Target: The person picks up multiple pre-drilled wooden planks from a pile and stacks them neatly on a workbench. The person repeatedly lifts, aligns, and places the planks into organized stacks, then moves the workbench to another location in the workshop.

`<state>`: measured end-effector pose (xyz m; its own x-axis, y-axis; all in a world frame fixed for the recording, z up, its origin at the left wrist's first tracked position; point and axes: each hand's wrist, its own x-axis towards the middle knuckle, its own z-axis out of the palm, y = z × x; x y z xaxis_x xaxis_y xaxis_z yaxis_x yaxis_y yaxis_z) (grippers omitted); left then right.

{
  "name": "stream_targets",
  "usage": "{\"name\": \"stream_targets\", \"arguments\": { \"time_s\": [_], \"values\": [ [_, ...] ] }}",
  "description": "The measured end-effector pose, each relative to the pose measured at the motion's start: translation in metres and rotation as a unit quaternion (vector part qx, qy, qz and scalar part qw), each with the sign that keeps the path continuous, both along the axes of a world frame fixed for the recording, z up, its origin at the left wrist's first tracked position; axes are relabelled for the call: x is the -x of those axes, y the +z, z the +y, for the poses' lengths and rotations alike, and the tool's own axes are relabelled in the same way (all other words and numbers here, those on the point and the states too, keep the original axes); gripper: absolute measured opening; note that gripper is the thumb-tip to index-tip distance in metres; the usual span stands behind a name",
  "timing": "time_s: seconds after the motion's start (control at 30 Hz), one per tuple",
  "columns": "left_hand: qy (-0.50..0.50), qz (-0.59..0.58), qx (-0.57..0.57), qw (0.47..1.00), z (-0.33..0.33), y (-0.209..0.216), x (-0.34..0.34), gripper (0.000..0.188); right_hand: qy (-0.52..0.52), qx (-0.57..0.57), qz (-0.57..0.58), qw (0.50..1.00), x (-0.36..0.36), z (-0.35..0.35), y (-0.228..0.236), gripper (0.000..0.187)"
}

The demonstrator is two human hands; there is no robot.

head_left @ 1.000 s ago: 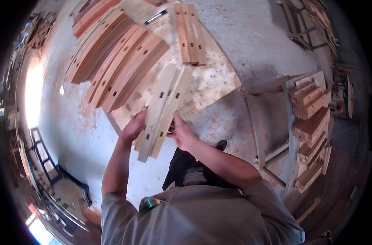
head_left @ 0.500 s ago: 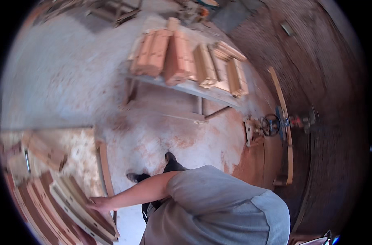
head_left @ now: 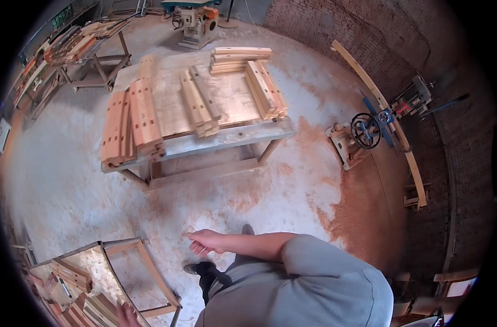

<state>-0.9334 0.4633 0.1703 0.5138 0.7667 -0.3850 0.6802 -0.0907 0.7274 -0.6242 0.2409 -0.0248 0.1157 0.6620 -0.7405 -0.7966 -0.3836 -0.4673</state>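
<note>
My right hand (head_left: 206,241) is out in front of my body over the floor, its fingers loosely bent and somewhat apart, with nothing visible in them. At the lower left edge, part of my left hand (head_left: 127,315) shows, slightly blurred, with its fingers apart. It is beside several stacked wooden rails (head_left: 98,309) on a low table with a pale board top (head_left: 99,268). Whether it touches the rails, I cannot tell. A short bundle of slotted wooden pieces (head_left: 71,274) and a slim pen-like object (head_left: 65,288) lie on the same board.
A worktable (head_left: 232,133) ahead carries several stacks of slotted timber (head_left: 145,117). At the right is a machine with a black handwheel (head_left: 365,131) and a long wooden beam (head_left: 371,82). Sawdust (head_left: 363,207) covers the floor there. An open wooden frame (head_left: 150,267) adjoins the low table.
My right hand has left the rails at the lower left and moved right, over the floor. The view has turned left and up, bringing more of the worktable and far machine into sight.
</note>
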Motion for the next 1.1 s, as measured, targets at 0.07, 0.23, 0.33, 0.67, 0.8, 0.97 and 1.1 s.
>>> {"name": "stream_targets", "arguments": {
  "time_s": [0.07,0.23,0.33,0.67,0.8,0.97,1.1],
  "values": [
    [0.051,-0.057,0.053,0.996,-0.066,-0.028,-0.103,0.048,-0.039,-0.01,0.005,0.999,-0.045,-0.074,-0.001,0.049],
    [-0.195,-0.041,0.189,0.961,-0.209,-0.081,-0.3,0.047,-0.223,0.036,0.029,0.974,-0.143,-0.265,-0.004,0.038],
    [-0.299,-0.038,0.199,0.932,-0.28,-0.101,-0.393,0.048,-0.317,0.039,0.001,0.948,-0.207,-0.346,0.012,0.034],
    [-0.429,0.004,0.113,0.896,-0.374,-0.142,-0.653,0.053,-0.457,0.034,-0.054,0.887,-0.392,-0.482,-0.006,0.03],
    [-0.401,-0.019,0.091,0.911,-0.387,-0.192,-0.75,0.058,-0.499,0.041,-0.004,0.866,-0.452,-0.525,-0.023,0.032],
    [-0.304,-0.049,0.078,0.948,-0.411,-0.171,-0.848,0.063,-0.472,0.053,0.015,0.88,-0.542,-0.558,-0.025,0.032],
    [-0.257,-0.052,0.069,0.962,-0.416,-0.157,-0.9,0.061,-0.419,0.045,0.041,0.906,-0.634,-0.563,-0.034,0.031]
  ]
}}
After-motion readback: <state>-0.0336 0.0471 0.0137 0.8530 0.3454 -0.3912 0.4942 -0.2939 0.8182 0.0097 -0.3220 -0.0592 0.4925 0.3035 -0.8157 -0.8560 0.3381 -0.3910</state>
